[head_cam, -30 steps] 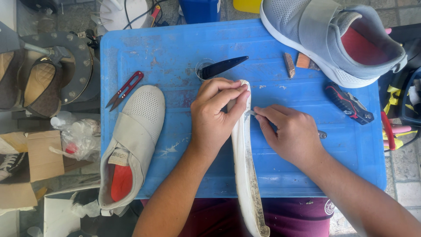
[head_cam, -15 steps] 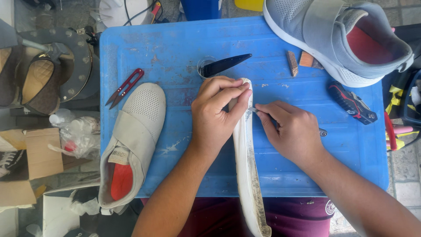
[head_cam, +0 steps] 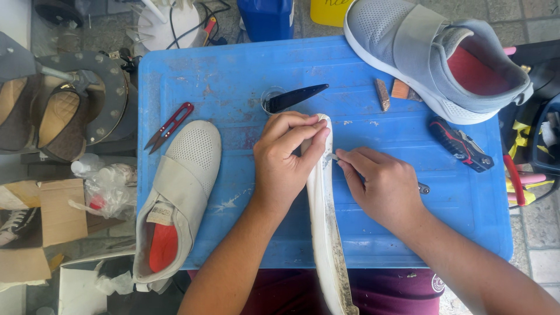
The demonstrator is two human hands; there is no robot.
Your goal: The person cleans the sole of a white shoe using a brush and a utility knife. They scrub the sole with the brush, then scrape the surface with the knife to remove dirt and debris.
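White sole (head_cam: 324,233), bottom cut off, pinched by left hand (head_cam: 286,157); right hand (head_cam: 382,185) fingers grip a mostly hidden metal tool (head_cam: 422,188).

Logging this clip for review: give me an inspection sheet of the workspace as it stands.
Surface: blue table, scuffed, with pale marks.
Job's things: white shoe sole held on edge; thin metal tool, tip at the sole's rim.
Clutter: beige shoe, grey shoe, red snips, black blade, red-black folding tool, two small brown blocks.
Grippers: left hand pinches the sole's top end; right hand grips the tool.
Cables: dark wires beyond the table's far edge.
Surroundings: brown shoes and plastic bags at left, stone floor.
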